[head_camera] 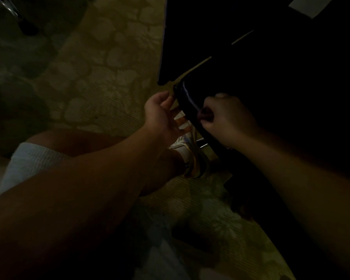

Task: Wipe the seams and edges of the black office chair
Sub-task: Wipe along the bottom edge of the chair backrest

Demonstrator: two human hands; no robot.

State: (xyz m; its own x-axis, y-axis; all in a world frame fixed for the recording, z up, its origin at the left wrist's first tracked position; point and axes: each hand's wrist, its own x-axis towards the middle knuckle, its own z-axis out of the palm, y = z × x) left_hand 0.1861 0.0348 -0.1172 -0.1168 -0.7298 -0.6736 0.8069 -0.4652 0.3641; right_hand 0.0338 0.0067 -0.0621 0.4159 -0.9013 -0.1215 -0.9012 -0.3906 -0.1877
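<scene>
Looking at the black office chair first: it fills the upper right of the view and it's so dark you mostly get one big black mass, w/ just the rounded glossy edge of what's prob the seat or an armrest catching a bit of light near the middle. The right hand is on top of that edge, fingers curled in tight like a fist, pinching something small and dark against the rim, maybe a cloth or wipe, but tbh I can't tell what it is, too murky. The left hand is just beside the same edge on the outer side, fingers spread and fairly straight, tips touching or nearly touching the underside, more like steadying than gripping. So imo the wiping is happening right at this corner section. How far along? No way to judge from this, nothing shows which seams are clean vs dusty, and the rest of the chair is lost in shadow, so I'd guess plenty of edge is left. Outward from there: a white sneaker sits right below the hands, a bare knee and white shorts lower left, patterned beige carpet all around, and a pale sheet at top right.
</scene>
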